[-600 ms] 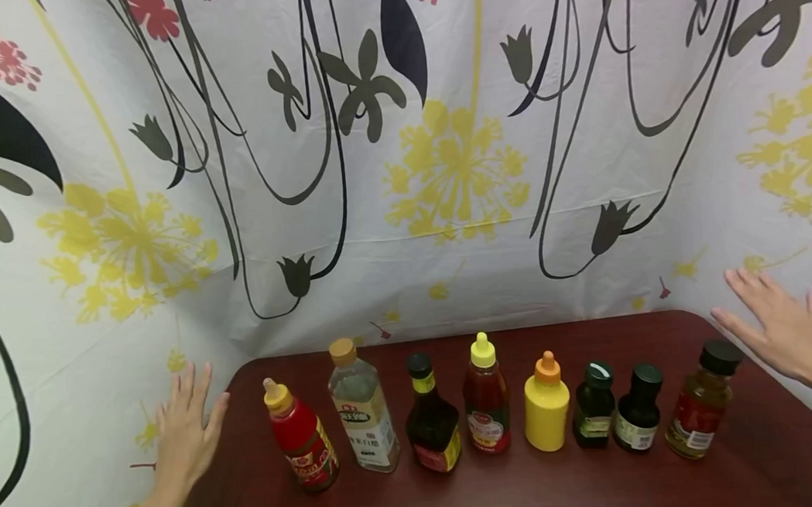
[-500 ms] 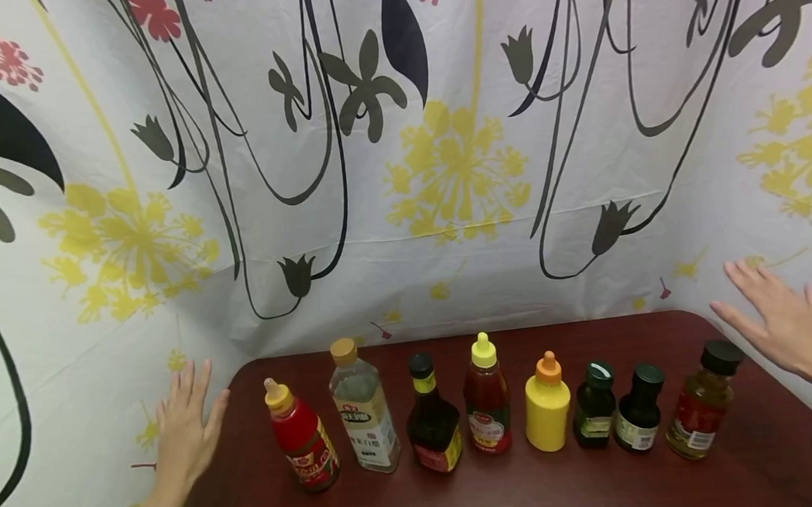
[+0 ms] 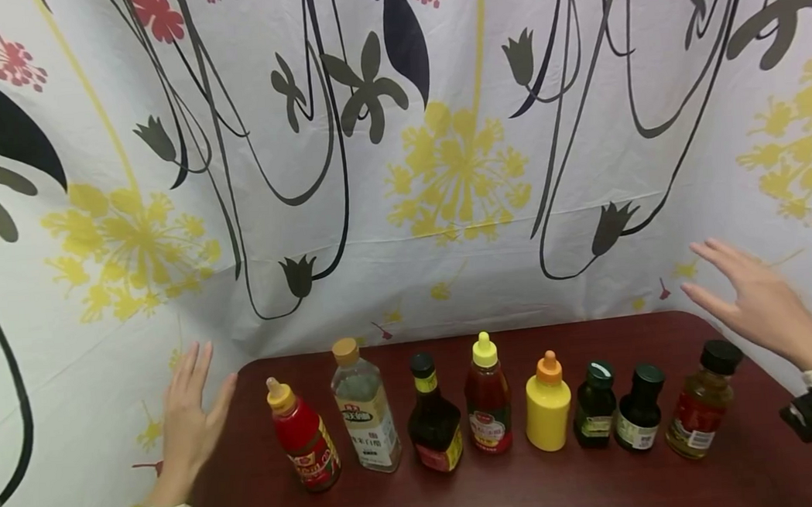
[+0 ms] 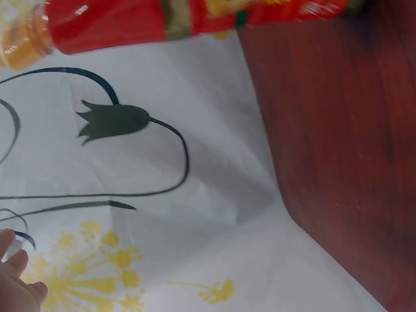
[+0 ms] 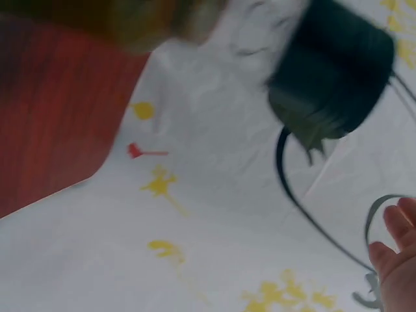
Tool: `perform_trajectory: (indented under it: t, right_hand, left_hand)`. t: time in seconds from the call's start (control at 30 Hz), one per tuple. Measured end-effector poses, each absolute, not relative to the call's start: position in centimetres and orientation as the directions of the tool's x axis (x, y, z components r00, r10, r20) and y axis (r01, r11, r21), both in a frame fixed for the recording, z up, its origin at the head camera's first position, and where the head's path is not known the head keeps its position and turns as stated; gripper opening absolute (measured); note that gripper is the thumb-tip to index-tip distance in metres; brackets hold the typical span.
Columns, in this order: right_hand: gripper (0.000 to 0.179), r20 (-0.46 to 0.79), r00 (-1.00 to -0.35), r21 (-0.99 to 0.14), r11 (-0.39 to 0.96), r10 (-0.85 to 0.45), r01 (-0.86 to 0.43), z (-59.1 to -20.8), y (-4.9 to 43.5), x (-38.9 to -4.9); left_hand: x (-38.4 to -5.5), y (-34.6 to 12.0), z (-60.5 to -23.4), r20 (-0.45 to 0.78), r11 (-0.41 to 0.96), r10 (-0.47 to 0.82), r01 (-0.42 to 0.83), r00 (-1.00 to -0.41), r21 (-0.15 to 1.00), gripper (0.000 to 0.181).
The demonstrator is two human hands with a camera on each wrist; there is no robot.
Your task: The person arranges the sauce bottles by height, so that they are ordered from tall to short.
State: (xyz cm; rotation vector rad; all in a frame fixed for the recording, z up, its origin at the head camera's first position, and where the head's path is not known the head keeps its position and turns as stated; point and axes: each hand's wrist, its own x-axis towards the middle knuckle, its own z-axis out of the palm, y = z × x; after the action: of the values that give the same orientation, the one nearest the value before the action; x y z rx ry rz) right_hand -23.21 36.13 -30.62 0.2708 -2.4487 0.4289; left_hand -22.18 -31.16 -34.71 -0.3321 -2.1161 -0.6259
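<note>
My left hand (image 3: 194, 421) is raised at the table's left edge, fingers extended and thumb apart, holding nothing. Nearest to it stands a red squeeze bottle (image 3: 308, 445) with a yellow cap, also seen as a red bottle (image 4: 123, 25) in the left wrist view. At the right edge my right hand (image 3: 765, 305) hovers with straight fingers, also holding nothing. Below it is an amber bottle (image 3: 699, 410) with a red label and black cap. Only the fingertips (image 5: 403, 227) of the right hand show in the right wrist view, beside that bottle's blurred dark cap (image 5: 335, 68).
Between these stand a clear vinegar bottle (image 3: 369, 418), a dark sauce bottle (image 3: 434, 430), a red sauce bottle (image 3: 488, 403), a yellow squeeze bottle (image 3: 548, 415) and two small dark bottles (image 3: 594, 405) with green caps. The dark red table (image 3: 532, 494) meets a patterned cloth (image 3: 450, 297) behind.
My right hand has moved left and slightly up, toward the amber bottle's side. The left hand has shifted a little right and up. The bottles stand where they were.
</note>
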Motion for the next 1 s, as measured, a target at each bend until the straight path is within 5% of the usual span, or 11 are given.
perform_trajectory:
  t: [0.27,0.67,1.0]
  right_hand:
    - [0.059,0.663,-0.727,-0.300,0.827,-0.178,-0.476,-28.6,33.2,-23.4]
    - [0.051,0.578,-0.796,-0.474,0.720,-0.181,-0.507,-26.4,27.7,-23.8]
    - [0.046,0.626,-0.740,-0.453,0.657,-0.246,-0.602,-25.8,23.4,-24.9]
  left_hand:
    - [-22.1,-29.9,-33.3,0.820,0.765,-0.073,0.496,-0.567,0.411,0.058]
    - [-21.1,-28.0,-32.1,0.655,0.644,-0.200,0.406,-0.729,0.648,0.055]
    - [-20.5,-27.0,-31.8,0.559,0.580,-0.199,0.364,-0.805,0.729,0.054]
